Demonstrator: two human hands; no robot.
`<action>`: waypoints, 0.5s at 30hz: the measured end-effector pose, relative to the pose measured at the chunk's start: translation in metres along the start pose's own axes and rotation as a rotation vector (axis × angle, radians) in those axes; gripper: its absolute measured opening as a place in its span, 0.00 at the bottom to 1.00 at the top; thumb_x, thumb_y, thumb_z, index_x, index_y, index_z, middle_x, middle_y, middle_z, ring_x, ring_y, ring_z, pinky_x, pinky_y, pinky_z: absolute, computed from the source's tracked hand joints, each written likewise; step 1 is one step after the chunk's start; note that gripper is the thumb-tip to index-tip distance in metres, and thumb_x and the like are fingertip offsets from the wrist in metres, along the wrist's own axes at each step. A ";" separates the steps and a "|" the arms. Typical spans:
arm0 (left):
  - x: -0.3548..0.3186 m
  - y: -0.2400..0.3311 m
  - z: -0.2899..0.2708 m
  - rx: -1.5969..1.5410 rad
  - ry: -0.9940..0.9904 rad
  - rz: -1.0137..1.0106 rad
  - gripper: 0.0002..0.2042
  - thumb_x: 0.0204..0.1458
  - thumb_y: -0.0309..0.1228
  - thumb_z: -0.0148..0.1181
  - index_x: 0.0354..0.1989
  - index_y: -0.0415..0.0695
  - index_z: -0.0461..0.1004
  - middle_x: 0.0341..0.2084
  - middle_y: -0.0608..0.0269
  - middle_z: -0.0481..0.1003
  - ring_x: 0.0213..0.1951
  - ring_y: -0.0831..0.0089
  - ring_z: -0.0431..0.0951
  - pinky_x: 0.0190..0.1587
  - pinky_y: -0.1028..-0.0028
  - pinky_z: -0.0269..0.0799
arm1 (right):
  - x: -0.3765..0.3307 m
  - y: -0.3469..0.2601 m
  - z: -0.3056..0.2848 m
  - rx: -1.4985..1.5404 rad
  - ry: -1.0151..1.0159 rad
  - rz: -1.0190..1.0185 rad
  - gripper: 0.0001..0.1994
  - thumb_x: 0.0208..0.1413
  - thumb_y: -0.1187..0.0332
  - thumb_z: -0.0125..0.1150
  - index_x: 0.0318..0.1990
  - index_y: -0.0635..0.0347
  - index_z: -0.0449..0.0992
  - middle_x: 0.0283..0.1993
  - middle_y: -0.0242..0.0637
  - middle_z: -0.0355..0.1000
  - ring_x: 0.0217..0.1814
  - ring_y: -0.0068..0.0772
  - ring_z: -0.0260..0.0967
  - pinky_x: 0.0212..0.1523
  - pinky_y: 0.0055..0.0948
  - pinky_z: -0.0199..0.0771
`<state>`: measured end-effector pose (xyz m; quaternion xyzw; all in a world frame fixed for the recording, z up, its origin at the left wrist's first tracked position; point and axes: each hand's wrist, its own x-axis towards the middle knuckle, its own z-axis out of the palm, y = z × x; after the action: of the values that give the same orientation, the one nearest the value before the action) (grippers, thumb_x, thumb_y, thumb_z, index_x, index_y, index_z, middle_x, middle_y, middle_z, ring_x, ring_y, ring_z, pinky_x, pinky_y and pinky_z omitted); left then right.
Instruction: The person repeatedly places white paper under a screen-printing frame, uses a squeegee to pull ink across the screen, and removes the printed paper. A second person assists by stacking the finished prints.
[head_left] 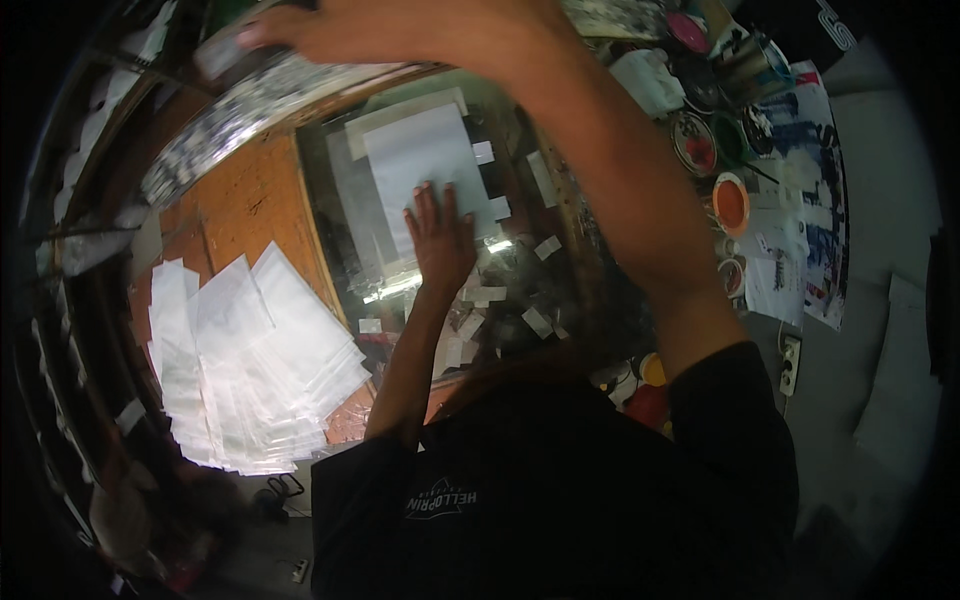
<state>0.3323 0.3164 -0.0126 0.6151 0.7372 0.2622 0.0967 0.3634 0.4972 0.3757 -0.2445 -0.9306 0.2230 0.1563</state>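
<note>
Presently, the white sheet (420,150) lies under and beyond the left hand (440,240), fingers outstretched upon it; whether the right hand (290,35) grasps something, I cannot tell.

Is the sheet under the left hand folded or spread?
Spread flat: the pale sheet lies smooth beneath the left hand, with no fold showing.

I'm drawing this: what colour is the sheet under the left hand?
The sheet is bluish white, clearest in the head view.

Two hands (441,240), one glass panel (514,177)
</note>
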 end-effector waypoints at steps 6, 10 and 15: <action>-0.034 0.008 -0.009 0.186 -0.047 -0.082 0.28 0.64 0.38 0.52 0.71 0.40 0.61 0.75 0.37 0.48 0.78 0.41 0.39 0.70 0.28 0.25 | -0.009 0.013 -0.002 0.041 0.142 -0.004 0.11 0.61 0.74 0.51 0.29 0.69 0.77 0.17 0.36 0.67 0.15 0.23 0.60 0.13 0.23 0.59; -0.047 0.012 -0.011 0.166 -0.042 -0.055 0.28 0.64 0.38 0.52 0.72 0.41 0.60 0.75 0.38 0.48 0.78 0.41 0.37 0.69 0.27 0.23 | -0.013 0.016 0.001 0.065 0.143 -0.011 0.11 0.62 0.73 0.51 0.31 0.70 0.78 0.17 0.37 0.67 0.14 0.23 0.59 0.12 0.24 0.57; -0.048 0.011 -0.020 0.093 -0.015 -0.071 0.28 0.65 0.38 0.52 0.72 0.41 0.61 0.75 0.40 0.49 0.78 0.43 0.38 0.69 0.27 0.23 | -0.008 0.015 0.016 0.015 0.023 0.062 0.15 0.64 0.68 0.54 0.31 0.73 0.78 0.17 0.38 0.68 0.14 0.25 0.59 0.15 0.27 0.63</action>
<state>0.3432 0.2659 0.0015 0.5942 0.7694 0.2193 0.0826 0.3692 0.4994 0.3534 -0.2745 -0.9191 0.2318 0.1617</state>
